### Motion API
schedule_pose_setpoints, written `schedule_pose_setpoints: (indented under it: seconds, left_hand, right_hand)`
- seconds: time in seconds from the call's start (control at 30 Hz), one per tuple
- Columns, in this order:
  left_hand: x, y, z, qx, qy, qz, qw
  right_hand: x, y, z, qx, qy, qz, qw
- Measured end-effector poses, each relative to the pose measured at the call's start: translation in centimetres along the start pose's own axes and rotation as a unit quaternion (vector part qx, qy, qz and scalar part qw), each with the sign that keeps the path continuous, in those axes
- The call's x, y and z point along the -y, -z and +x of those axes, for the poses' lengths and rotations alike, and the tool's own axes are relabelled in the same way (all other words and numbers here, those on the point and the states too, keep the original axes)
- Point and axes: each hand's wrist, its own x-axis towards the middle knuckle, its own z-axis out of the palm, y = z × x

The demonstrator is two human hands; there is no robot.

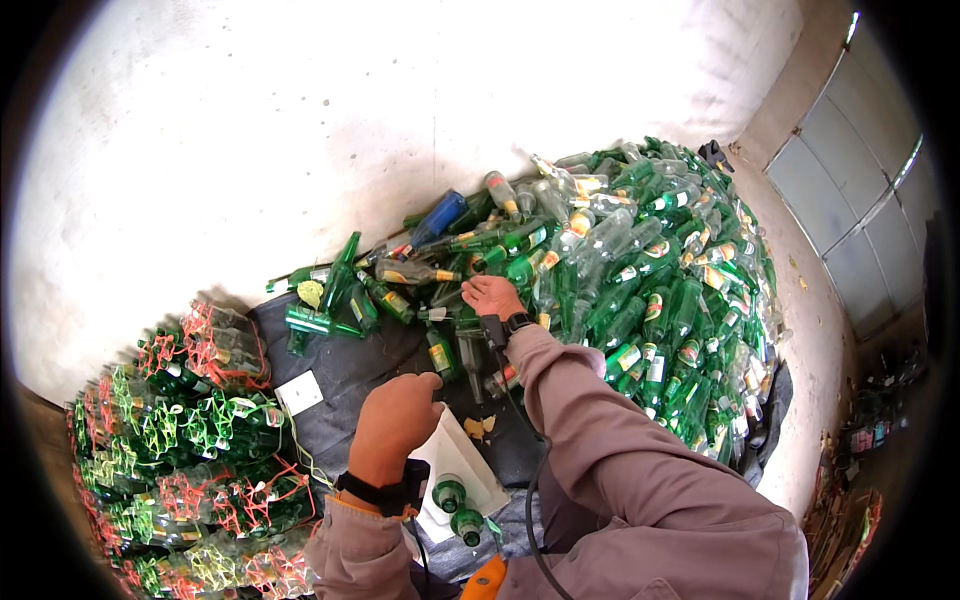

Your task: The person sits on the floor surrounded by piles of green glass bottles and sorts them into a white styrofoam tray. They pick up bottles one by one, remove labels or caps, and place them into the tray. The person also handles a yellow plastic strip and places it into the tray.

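Observation:
My right hand reaches to the near-left edge of a big heap of glass bottles, palm partly up, by the neck of a clear bottle; whether it touches that neck is unclear. Curled above the dark sheet, my left hand has its fingertips partly hidden. Just beyond it lies a green bottle with a label. Two green bottles point their mouths towards the camera, beside a white board near my body. A blue bottle rests at the heap's far edge by the wall.
Bundles of bottles tied with red and green plastic string are stacked at the left. A white square piece lies on the dark sheet. Behind stands a white wall; a metal door is at the right. A cable hangs by my right arm.

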Motion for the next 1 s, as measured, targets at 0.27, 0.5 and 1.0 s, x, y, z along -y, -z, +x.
schedule_pose_setpoints:
  seconds: [0.27, 0.5, 1.0]
  left_hand:
    - [0.5, 0.8, 0.8, 0.005, 0.006, -0.003, 1.0]
    - [0.5, 0.9, 1.4, -0.003, 0.003, -0.01, 1.0]
    - [-0.6, -0.1, 0.5, 0.013, -0.009, 0.009, 1.0]
  right_hand:
    - [0.8, -1.8, 0.7, -0.016, 0.031, 0.147, 0.988]
    - [3.3, -2.5, -0.7, -0.039, 0.012, 0.135, 0.99]
    - [4.0, -4.6, -6.2, 0.04, 0.009, 0.094, 0.995]
